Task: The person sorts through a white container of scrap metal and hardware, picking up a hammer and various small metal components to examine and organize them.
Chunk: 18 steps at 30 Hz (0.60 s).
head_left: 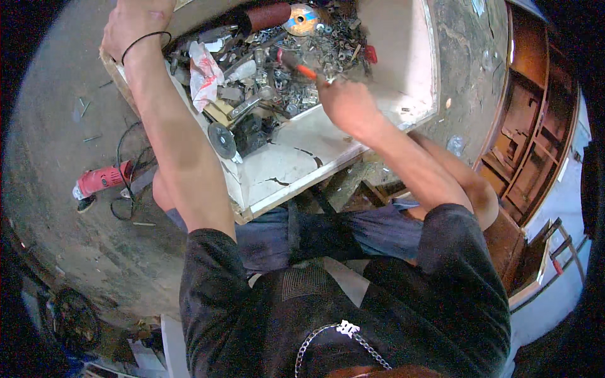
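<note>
A shallow white wooden box (403, 111) sits tilted before my knees, with a heap of metal hardware (302, 85) in its far part. My left hand (137, 25) is closed over the box's far left edge; its fingertips are partly hidden. Over the heap, my right hand (348, 104) grips an orange-handled tool (307, 72), whose dark head points left into the pieces; its exact kind is unclear. Around it lie a round disc with an orange and blue face (301, 19), a crumpled white and red plastic bag (205, 74) and a grey cutting disc (222, 140).
A red angle grinder (104, 180) with a black cord lies on the concrete floor (57, 145) to the left. Several thin rods are scattered near it. On the right stands a brown wooden shelf frame (526, 113). A dark wheel (75, 318) shows at lower left.
</note>
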Tool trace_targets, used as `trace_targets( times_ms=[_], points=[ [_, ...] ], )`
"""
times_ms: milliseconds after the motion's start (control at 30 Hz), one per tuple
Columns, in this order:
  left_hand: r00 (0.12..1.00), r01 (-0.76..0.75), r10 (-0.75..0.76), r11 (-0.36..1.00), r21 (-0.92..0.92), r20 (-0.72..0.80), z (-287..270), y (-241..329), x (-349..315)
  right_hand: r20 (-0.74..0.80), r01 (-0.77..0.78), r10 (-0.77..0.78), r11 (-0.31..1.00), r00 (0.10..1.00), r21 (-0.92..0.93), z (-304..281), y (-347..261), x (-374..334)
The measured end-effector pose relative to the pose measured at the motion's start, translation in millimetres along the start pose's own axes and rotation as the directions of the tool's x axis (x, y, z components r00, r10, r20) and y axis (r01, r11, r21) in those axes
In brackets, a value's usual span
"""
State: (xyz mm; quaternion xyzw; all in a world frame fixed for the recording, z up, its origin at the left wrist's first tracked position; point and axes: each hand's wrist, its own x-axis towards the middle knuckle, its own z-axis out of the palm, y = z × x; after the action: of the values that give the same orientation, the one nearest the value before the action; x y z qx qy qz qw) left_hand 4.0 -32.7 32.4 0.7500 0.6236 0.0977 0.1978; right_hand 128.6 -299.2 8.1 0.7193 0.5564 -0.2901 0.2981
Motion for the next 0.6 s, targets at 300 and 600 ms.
trace_targets(
  times_ms=[300, 600],
  points=[
    [1.000, -0.015, 0.016, 0.999, -0.048, 0.026, -4.6, -3.1, 0.3, 0.130, -0.144, 0.112, 0.953, 0.985, 0.268, -15.9, 60.3, -27.7],
    [1.000, -0.030, 0.030, 0.999, -0.032, 0.002, 1.9, -1.1, 3.8, 0.067, 0.001, -0.010, 0.990, 0.998, 0.139, 6.8, 34.8, -16.6]
  ],
)
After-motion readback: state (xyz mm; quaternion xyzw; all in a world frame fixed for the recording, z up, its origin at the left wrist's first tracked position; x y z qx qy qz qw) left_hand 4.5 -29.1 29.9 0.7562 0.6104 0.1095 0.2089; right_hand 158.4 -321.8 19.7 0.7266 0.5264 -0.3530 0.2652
